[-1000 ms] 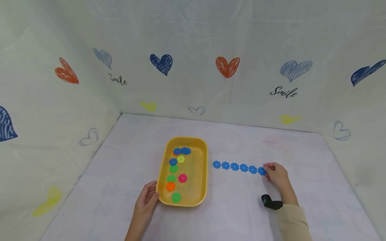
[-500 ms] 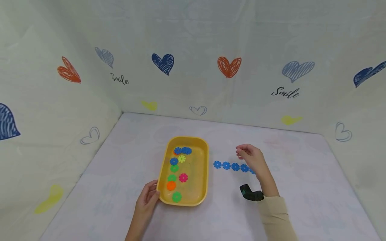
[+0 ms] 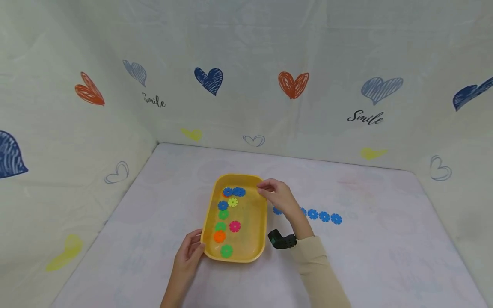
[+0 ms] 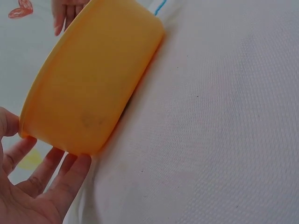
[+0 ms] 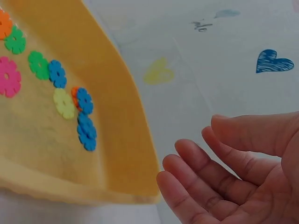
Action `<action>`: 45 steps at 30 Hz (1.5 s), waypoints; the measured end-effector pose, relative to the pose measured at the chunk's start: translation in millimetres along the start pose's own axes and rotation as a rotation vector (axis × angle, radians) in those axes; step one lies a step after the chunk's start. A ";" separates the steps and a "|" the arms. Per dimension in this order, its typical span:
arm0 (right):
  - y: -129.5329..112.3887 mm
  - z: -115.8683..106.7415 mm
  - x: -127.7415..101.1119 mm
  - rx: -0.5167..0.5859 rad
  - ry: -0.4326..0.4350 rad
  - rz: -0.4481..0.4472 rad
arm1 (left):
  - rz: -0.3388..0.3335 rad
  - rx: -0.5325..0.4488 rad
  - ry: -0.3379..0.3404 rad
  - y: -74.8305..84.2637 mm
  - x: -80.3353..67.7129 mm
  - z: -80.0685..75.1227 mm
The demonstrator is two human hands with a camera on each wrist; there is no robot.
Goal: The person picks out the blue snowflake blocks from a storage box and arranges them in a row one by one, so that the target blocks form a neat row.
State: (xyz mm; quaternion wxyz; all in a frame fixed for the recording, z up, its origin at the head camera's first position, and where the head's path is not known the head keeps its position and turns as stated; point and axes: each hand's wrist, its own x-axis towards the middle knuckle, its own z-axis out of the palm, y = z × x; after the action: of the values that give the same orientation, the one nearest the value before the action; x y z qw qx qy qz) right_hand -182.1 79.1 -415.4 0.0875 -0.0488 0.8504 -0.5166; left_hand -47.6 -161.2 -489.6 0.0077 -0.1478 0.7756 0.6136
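A yellow tray (image 3: 262, 231) lies on the white table and holds several flower-shaped discs: blue (image 3: 233, 192), yellow (image 3: 233, 202), green (image 3: 226, 251), pink (image 3: 235, 226) and orange (image 3: 219, 236). My left hand (image 3: 192, 248) rests with straight fingers (image 4: 60, 177) against the tray's (image 4: 93, 84) near-left corner. My right hand (image 3: 269, 190) hovers over the tray's far-right rim, empty. The right wrist view shows its fingers (image 5: 201, 158) relaxed and its palm bare beside the tray's wall (image 5: 126, 140). A row of several blue discs (image 3: 324, 216) lies on the table right of the tray, partly hidden by my right forearm.
Cloth walls printed with hearts (image 3: 209, 80) close in the table on the left, back and right. A black wrist camera (image 3: 281, 240) sits on my right forearm. The white tablecloth (image 3: 385, 256) stretches to the right of the blue row.
My right hand has let go at the right end of the blue row and travelled left to the tray's far-right rim. The left hand and tray have stayed put.
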 end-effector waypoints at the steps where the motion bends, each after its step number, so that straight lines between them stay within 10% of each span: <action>1: -1.5 4.8 1.2 0.002 -0.013 0.000 | -0.002 0.001 0.001 -0.1 0.1 -0.1; 21: -0.2 81.0 23.4 0.006 -0.213 -0.039 | 0.022 0.028 -0.003 6.5 -4.6 1.2; 45: 10.6 108.3 42.0 -0.097 -0.261 -0.074 | -0.014 0.024 -0.005 2.2 -0.7 0.6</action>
State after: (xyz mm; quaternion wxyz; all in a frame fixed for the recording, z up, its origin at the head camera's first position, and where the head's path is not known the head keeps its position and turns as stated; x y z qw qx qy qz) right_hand -201.6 -17.6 -477.7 0.1758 -0.1508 0.8534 -0.4670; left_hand -47.6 -160.0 -487.5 0.0158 -0.1515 0.7819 0.6044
